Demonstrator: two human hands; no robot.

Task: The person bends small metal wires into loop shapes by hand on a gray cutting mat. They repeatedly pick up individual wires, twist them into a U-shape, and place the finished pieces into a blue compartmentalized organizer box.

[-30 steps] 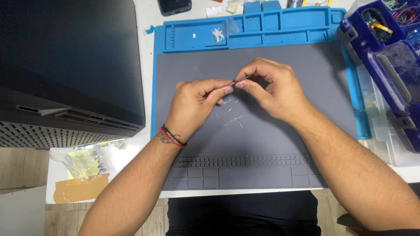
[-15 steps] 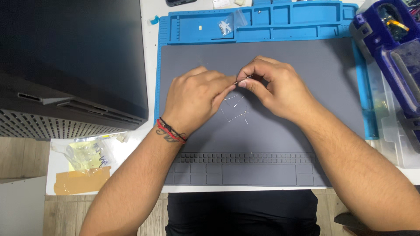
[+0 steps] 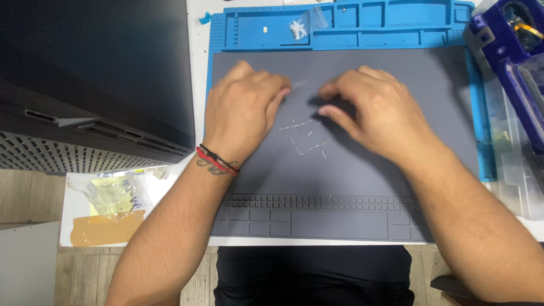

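Both hands hover over a grey work mat with a blue rim. My left hand has its fingers curled, and a pale blurred streak, seemingly a thin wire piece, sticks out from its fingertips. A short gap to the right, my right hand has bent fingers pointing down and left toward the mat; blur hides whether it pinches anything. Several thin bits of cut wire lie scattered on the mat between and just below the hands.
A large black device with vent slits stands to the left. The mat's blue tray section holds a small clear bag of parts. A blue-purple plastic case is at the right, and a plastic bag with tape at the lower left.
The hands, which pinched a small thin piece together, have pulled apart sideways, left one going left and right one right. The view has shifted slightly toward the mat.
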